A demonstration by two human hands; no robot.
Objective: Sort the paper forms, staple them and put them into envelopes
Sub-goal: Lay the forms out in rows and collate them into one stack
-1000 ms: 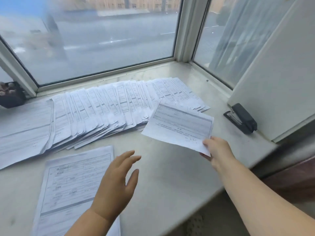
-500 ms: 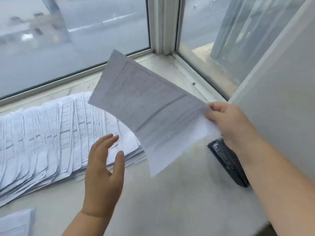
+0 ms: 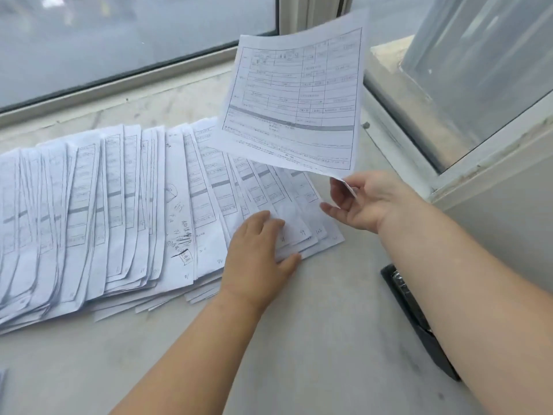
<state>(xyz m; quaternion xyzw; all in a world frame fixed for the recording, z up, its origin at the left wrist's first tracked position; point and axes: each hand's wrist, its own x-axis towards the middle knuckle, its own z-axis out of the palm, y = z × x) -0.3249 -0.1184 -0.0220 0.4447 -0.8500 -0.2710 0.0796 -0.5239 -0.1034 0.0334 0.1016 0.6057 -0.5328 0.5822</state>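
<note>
Head view shows two hands over a pale tabletop (image 3: 314, 339). The right hand (image 3: 366, 200) pinches one form (image 3: 294, 100) by its lower right corner between thumb and fingers, holding it up in the air, printed side toward the camera, above the far right end of the fanned forms. The left hand (image 3: 258, 259) lies flat with its fingers relaxed and spread, palm down, pressing on the near right end of the fan; it grips nothing.

One fan of forms (image 3: 98, 211) spreads across the tabletop from the left edge to just under the raised sheet. The sheets overlap too closely to count; several dozen edges show, some with handwritten numbers at the bottom corners. One black stapler (image 3: 416, 322) lies on the tabletop at the right, mostly hidden under the right forearm. A corner of one more sheet (image 3: 2, 384) peeks in at the lower left edge. Two window panes (image 3: 119, 40) meet at a corner behind the tabletop.

Half a second ago the held form was curled with its back to the camera; now it faces the camera and is nearly flat. The left hand, then raised above the tabletop with fingers up, has come down onto the fan. The right hand has moved off the stapler's far end toward the fan.
</note>
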